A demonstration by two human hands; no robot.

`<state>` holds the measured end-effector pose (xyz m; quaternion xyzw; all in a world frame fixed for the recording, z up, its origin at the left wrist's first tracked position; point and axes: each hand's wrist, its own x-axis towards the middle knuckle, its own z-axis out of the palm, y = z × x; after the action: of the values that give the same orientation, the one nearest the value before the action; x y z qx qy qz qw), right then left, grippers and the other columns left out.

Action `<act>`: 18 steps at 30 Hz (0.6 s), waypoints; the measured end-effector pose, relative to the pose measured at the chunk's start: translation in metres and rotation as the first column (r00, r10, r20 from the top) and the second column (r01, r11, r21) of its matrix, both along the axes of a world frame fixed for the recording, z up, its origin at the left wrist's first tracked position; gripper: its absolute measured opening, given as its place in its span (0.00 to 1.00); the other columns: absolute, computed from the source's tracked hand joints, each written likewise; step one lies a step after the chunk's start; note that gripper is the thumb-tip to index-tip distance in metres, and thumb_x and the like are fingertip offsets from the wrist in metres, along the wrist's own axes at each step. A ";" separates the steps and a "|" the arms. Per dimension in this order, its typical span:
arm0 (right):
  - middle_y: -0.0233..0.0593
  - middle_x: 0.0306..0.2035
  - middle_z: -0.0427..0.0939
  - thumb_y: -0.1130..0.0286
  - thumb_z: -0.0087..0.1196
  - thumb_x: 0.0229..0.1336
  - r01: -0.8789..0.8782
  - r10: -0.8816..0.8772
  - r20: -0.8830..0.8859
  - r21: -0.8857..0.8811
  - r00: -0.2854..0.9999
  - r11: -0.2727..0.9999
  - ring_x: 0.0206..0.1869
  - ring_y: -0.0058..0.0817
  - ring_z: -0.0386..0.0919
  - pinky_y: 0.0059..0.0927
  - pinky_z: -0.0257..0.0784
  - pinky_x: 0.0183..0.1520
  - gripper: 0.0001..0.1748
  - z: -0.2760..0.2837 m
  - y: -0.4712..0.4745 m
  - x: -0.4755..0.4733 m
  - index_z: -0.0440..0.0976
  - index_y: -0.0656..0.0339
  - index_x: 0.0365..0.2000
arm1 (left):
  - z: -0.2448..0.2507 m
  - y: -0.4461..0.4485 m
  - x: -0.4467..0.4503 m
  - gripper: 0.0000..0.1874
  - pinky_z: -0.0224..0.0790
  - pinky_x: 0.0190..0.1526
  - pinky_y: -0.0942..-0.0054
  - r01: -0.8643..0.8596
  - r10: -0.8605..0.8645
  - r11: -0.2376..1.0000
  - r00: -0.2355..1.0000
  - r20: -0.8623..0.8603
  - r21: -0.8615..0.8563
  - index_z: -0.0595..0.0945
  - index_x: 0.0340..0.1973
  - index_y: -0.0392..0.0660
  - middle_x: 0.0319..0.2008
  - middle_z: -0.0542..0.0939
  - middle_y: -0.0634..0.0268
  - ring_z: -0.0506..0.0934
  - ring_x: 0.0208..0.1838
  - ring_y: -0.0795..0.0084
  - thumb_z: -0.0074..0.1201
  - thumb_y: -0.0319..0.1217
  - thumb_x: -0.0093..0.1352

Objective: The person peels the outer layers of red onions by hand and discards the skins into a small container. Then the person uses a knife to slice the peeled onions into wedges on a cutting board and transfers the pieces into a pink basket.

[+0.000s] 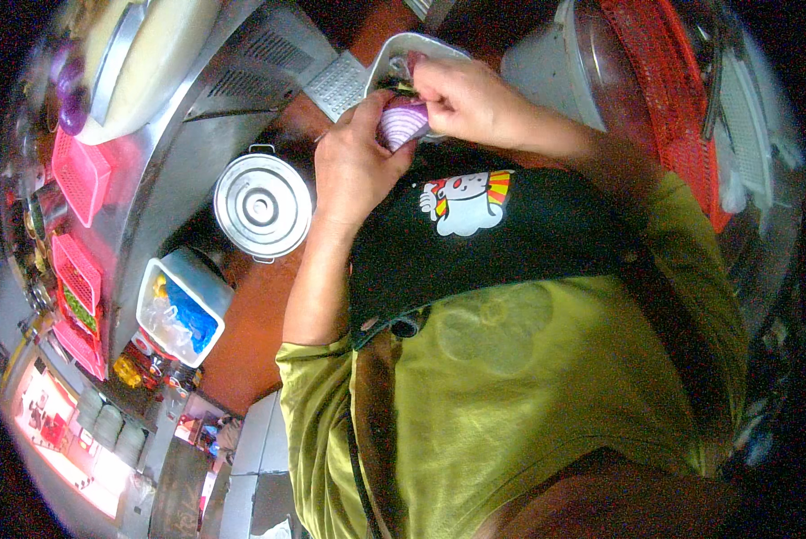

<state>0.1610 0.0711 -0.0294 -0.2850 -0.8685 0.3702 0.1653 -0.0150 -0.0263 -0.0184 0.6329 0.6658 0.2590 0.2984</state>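
My left hand (362, 151) grips a cut red onion (404, 124), its pale ringed face turned toward me. Fingers of my right hand (467, 101) are curled at the onion's upper right edge. A dark red piece of onion skin (415, 62) shows at that hand's far side, pinched there. Both hands are above the near side of a white bin (421, 42), whose contents are mostly hidden behind them. Below the onion lies my black apron (551, 222) with a printed cartoon figure.
A lidded metal pot (263, 205) and a white bin with blue plastic (180, 310) stand on the left. On the steel counter are a cutting board (153, 60), a knife (116, 60), red onions (71, 94) and pink baskets (83, 175). A red crate (665, 101) stands right.
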 end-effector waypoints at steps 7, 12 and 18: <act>0.35 0.18 0.69 0.73 0.60 0.43 -0.032 0.017 -0.078 -0.199 0.997 0.980 0.21 0.28 0.72 0.35 0.65 0.23 0.12 -0.003 0.015 0.003 0.66 0.61 0.25 | 0.000 0.002 -0.007 0.31 0.74 0.41 0.71 0.055 -0.026 0.993 0.965 0.259 -0.107 0.77 0.53 0.40 0.40 0.83 0.55 0.81 0.37 0.71 0.69 0.29 0.53; 0.28 0.23 0.70 0.75 0.56 0.49 -0.062 0.002 -0.085 -0.711 0.996 0.700 0.24 0.17 0.72 0.22 0.70 0.25 0.08 0.012 0.016 0.004 0.67 0.61 0.28 | 0.003 0.003 -0.012 0.32 0.73 0.43 0.74 0.118 -0.061 0.989 0.882 0.468 -0.093 0.78 0.53 0.39 0.39 0.84 0.59 0.80 0.37 0.75 0.70 0.29 0.52; 0.33 0.24 0.76 0.70 0.57 0.56 -0.121 -0.005 -0.158 -0.772 0.987 0.624 0.22 0.18 0.75 0.22 0.71 0.24 0.08 0.034 0.017 0.011 0.71 0.64 0.33 | 0.004 0.000 -0.014 0.35 0.68 0.55 0.74 0.136 0.017 0.977 0.717 0.697 -0.165 0.75 0.56 0.38 0.48 0.79 0.62 0.76 0.50 0.74 0.71 0.26 0.53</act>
<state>0.1717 0.0880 0.0043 -0.2727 -0.6170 0.7342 0.0763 -0.0292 -0.0261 -0.0148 0.4766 0.5075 0.3977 0.5975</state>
